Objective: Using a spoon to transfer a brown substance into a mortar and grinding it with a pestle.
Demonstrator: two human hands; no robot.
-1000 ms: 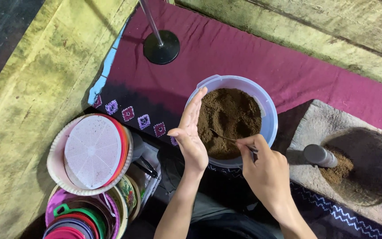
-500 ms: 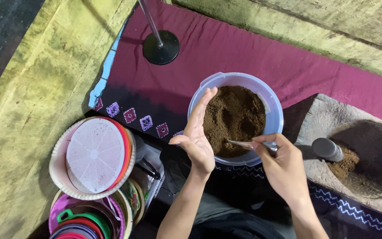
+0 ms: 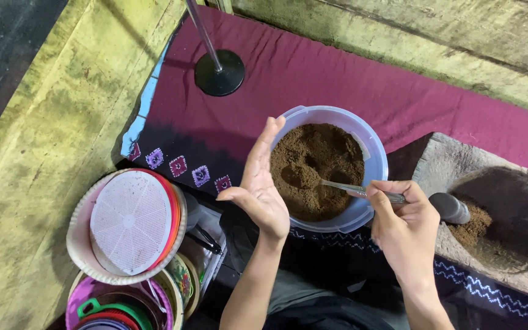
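Note:
A pale blue plastic bowl [image 3: 376,151] full of brown powder [image 3: 313,162] sits on a maroon cloth [image 3: 313,79]. My left hand [image 3: 258,186] is held flat and upright against the bowl's left rim, fingers together, holding nothing. My right hand [image 3: 401,223] grips a metal spoon [image 3: 352,189] by its handle at the bowl's near right edge. The spoon's tip is dug into the powder.
A stone mortar [image 3: 459,159] with brown powder and a pestle [image 3: 450,208] lies at the right. A stack of colourful plastic sieves and plates [image 3: 129,223] stands at the lower left. A black round stand base with a metal pole [image 3: 218,72] rests on the cloth.
My right hand has slid right along the bowl's near rim with the spoon, which now reaches further into the powder. My left hand has stayed at the bowl's left rim.

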